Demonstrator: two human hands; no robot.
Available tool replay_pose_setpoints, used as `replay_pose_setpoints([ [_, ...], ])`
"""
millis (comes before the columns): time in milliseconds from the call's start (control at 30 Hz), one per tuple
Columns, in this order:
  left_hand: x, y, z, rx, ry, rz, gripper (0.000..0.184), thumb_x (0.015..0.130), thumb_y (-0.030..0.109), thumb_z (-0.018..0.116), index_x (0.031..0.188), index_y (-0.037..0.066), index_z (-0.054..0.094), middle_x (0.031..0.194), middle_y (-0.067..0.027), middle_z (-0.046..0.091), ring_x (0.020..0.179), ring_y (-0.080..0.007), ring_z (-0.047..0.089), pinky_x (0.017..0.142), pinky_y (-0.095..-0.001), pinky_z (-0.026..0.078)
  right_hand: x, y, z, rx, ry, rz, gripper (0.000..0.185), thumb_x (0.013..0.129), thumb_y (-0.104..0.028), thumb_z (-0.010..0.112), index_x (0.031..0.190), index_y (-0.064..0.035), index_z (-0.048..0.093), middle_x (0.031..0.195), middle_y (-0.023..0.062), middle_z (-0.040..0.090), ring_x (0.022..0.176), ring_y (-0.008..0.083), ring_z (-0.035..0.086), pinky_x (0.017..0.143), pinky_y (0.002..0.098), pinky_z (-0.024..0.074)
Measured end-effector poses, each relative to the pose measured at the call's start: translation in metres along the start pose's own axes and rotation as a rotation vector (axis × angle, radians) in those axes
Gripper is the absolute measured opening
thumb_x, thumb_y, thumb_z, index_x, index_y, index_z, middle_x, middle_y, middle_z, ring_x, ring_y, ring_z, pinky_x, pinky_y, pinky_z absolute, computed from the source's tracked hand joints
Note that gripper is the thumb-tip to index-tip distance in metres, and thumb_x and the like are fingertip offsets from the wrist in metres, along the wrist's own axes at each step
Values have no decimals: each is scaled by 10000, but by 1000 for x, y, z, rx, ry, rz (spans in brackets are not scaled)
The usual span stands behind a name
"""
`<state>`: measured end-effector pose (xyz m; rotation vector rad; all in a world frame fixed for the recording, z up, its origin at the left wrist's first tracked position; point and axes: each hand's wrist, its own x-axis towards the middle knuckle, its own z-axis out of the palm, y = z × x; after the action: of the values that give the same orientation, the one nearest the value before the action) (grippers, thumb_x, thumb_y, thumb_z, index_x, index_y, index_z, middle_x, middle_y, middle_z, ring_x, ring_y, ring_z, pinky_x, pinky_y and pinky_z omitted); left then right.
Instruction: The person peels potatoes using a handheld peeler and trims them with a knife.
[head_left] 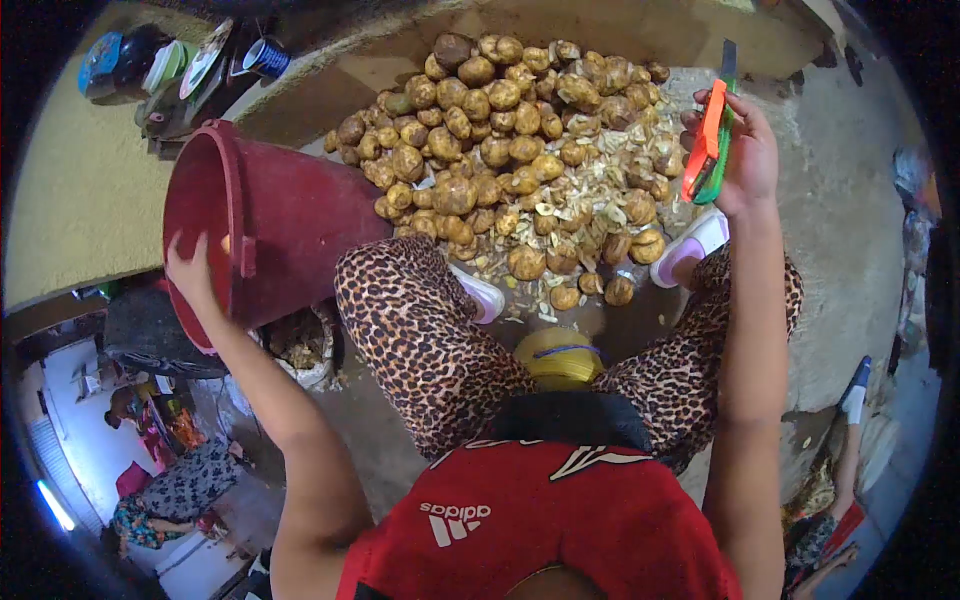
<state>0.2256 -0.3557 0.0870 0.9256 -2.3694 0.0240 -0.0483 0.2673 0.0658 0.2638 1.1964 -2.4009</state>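
Observation:
My left hand (192,270) reaches into the mouth of a large dark red bucket (300,220) that lies tilted at the left. Its fingers are spread, and a small orange-yellow bit shows at the bucket wall beside them. Raised at the right, my right hand (745,150) has its fingers wrapped round an orange and green tool (708,145) with a short metal blade pointing up. Between the hands lies a big heap of brown, round tubers (460,130), with pale peelings (600,190) scattered over its right side and front.
A yellow round seat or container (560,358) stands between my knees. Behind the bucket is a white-rimmed sack (310,350). Plates and a blue cup (266,58) sit at the upper left. Other people are at the lower left (150,500) and lower right (845,480).

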Motion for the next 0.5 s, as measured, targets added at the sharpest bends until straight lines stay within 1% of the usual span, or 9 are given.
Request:
replay_pose_setpoints([
  [33,3,50,-3,-170,-3,-63,465,708,161,709,1093,-46,550,1062,-183,575,1024,-245,530,853,-377,448,6,-1,-1,8,-34,-5,284,864,-323,483,902,-53,559,777,95,585,526,126,452,455,229,387],
  [133,31,151,39,-778,-151,196,422,701,134,688,1059,-52,562,990,-149,610,829,-257,611,772,-341,483,10,-16,15,-93,-135,56,227,858,-269,518,911,-52,557,739,63,587,447,65,382,387,191,328],
  [167,34,188,47,-307,-122,278,407,683,179,691,1020,-22,585,973,-179,607,829,-268,606,758,-332,470,11,-17,21,-146,-45,22,220,859,-266,528,930,-60,555,719,29,573,419,24,324,356,167,275],
  [200,39,208,88,-456,-134,429,426,664,250,680,999,1,594,961,-205,596,839,-306,584,762,-354,454,15,-18,17,-124,-68,30,220,859,-265,528,931,-59,553,713,27,569,422,25,324,357,169,274],
  [233,31,242,110,-304,-112,506,433,673,291,651,996,8,598,944,-206,595,891,-330,558,803,-392,434,18,-20,12,-102,-90,36,220,859,-265,529,931,-58,551,707,25,565,425,27,323,359,171,273],
  [267,24,272,140,-350,-288,448,434,673,305,630,999,21,603,939,-197,597,926,-340,548,835,-414,427,21,-22,9,-82,-110,41,220,860,-265,530,931,-57,549,701,23,560,427,28,322,360,173,273],
  [333,4,313,212,-316,-298,656,366,704,233,579,1009,33,605,943,-192,602,962,-330,547,866,-412,428,14,-28,19,-145,6,8,192,862,-241,520,928,-61,539,695,12,552,437,25,324,367,173,273],
  [433,-38,378,258,-276,-684,596,318,717,167,540,1001,39,602,1047,-197,567,992,-342,539,864,-410,433,11,-32,22,-209,134,-14,211,855,-193,500,1012,-54,527,704,-16,520,441,23,318,375,171,277],
  [500,-56,407,279,-208,-893,556,329,708,173,572,994,10,578,1041,-214,561,976,-351,543,848,-409,441,12,-34,21,-270,117,-47,153,841,-175,509,959,-80,489,711,-15,490,454,37,340,375,181,282],
])
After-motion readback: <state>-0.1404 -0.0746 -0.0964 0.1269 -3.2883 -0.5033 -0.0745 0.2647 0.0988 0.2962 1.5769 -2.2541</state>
